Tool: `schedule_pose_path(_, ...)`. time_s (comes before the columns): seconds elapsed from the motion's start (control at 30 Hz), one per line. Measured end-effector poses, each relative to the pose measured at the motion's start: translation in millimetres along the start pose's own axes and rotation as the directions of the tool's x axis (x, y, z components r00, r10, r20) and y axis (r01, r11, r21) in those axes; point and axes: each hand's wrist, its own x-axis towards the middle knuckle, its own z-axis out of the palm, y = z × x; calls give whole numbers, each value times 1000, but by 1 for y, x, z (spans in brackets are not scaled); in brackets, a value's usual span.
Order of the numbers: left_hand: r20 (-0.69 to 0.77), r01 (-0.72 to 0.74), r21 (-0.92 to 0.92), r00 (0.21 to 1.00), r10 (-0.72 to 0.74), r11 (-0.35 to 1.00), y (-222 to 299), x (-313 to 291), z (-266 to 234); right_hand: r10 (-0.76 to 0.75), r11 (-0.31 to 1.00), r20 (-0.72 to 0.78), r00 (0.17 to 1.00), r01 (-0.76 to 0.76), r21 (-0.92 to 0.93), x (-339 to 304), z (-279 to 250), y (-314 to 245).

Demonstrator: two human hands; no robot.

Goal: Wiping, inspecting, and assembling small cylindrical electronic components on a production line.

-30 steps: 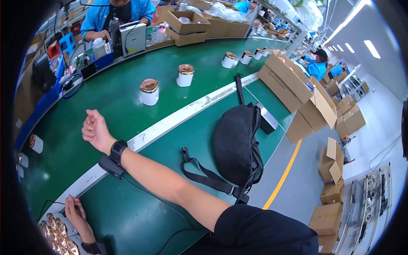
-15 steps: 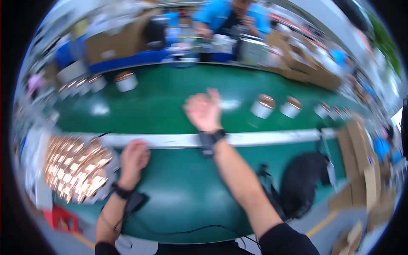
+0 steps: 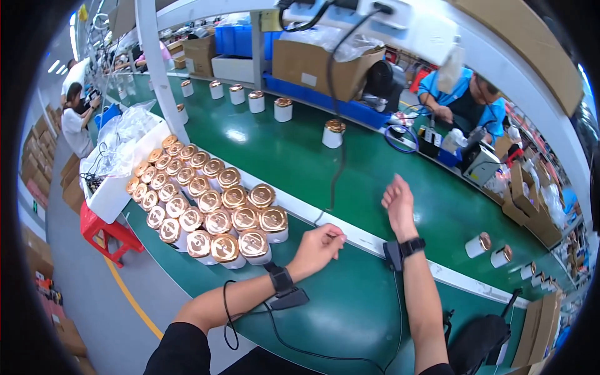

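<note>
Above the near green table, my left hand (image 3: 317, 249) has its fingers curled in with nothing visible in them. It is just right of a tight group of white cylinders with shiny copper-coloured tops (image 3: 225, 249) and touches none of them. My right hand (image 3: 399, 203) reaches over the green conveyor belt (image 3: 369, 178), its fingers loosely bent and apart from the palm, holding nothing. A single cylinder of the same kind (image 3: 334, 134) stands on the belt beyond my hands. Both wrists wear black bands with small dark boxes and cables.
A white rail (image 3: 356, 235) divides belt from table. More cylinders (image 3: 478, 245) stand along the belt on both sides. A white bin (image 3: 115, 164) sits above a red stool (image 3: 103, 231) at left. A black bag (image 3: 478, 340) lies at lower right. Across the belt, a person in blue (image 3: 465, 94) sits.
The view has swung left, bringing the cylinder group nearer the middle. My left hand has curled its fingers. My right hand remains over the belt, its fingers less spread.
</note>
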Motion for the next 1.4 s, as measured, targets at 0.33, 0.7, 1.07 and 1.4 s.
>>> schedule_pose_path(0.33, -27, -36, 31, 999, 36, 999, -3, 0, 8, -414, 635, 59, 908, 334, -697, 185, 57, 95)
schedule_pose_path(0.7, -226, -169, -285, 968, 105, 944, 28, -16, -4, 137, 963, 186, 973, -175, 206, -55, 62, 19)
schedule_pose_path(1.07, -151, 6, -369, 986, -66, 929, 46, -33, 3, -318, 867, 234, 919, 382, -320, -112, 71, 17)
schedule_pose_path(1.4, -198, -20, -289, 979, -39, 957, 34, -30, 4, -117, 948, 193, 974, 167, -270, -119, 69, 21)
